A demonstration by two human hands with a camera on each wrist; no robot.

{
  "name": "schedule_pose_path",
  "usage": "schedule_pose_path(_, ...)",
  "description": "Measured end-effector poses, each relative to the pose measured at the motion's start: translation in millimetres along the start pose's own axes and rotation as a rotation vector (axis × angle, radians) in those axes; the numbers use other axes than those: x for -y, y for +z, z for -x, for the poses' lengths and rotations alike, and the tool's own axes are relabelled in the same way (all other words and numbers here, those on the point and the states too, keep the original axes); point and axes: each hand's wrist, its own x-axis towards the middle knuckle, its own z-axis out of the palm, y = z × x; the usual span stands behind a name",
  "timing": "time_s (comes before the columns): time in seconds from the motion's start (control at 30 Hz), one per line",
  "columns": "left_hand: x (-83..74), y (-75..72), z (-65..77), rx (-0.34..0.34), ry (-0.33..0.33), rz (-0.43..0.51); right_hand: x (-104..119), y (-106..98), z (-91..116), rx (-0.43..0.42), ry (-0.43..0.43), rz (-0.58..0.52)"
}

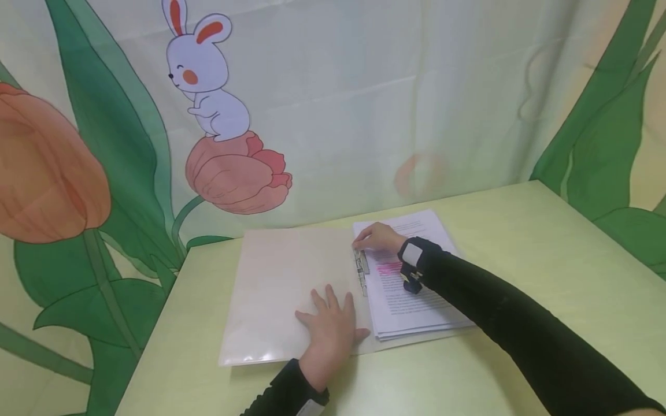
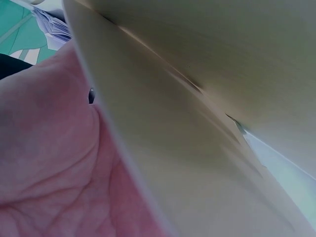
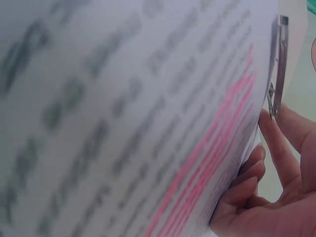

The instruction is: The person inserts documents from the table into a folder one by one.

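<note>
A pale folder lies opened out on the table, with a stack of printed sheets on its right half. Along the spine runs a metal clip, beside the left edge of the sheets. My right hand pinches the upper end of this clip between thumb and finger, its other fingers bent against the paper edge. With fingers spread, my left hand rests on the left cover near the spine. In the left wrist view the palm lies beside the folder's edge.
The light yellow-green table extends to both sides of the folder. Behind it hangs a curtain printed with a rabbit, tulips and leaves. Pink highlighter strokes mark the top sheet.
</note>
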Motion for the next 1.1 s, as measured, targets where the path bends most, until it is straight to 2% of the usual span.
schedule_pose_path(0.3,-0.8,3.3,-0.3,-0.016,0.0,0.008,3.7,6.3,-1.0,-0.031,0.032,0.048)
schedule_pose_path(0.7,-2.2,9.7,-2.3,-0.023,0.013,0.023,8.5,7.8,2.6,-0.068,0.078,0.007)
schedule_pose_path(0.97,-1.2,8.9,-0.2,-0.034,0.009,0.029,13.9,7.3,5.3,-0.078,0.117,-0.059)
schedule_pose_path(1.1,-1.1,9.0,0.8,-0.038,0.01,0.022,17.3,7.4,9.5,-0.092,0.11,-0.065)
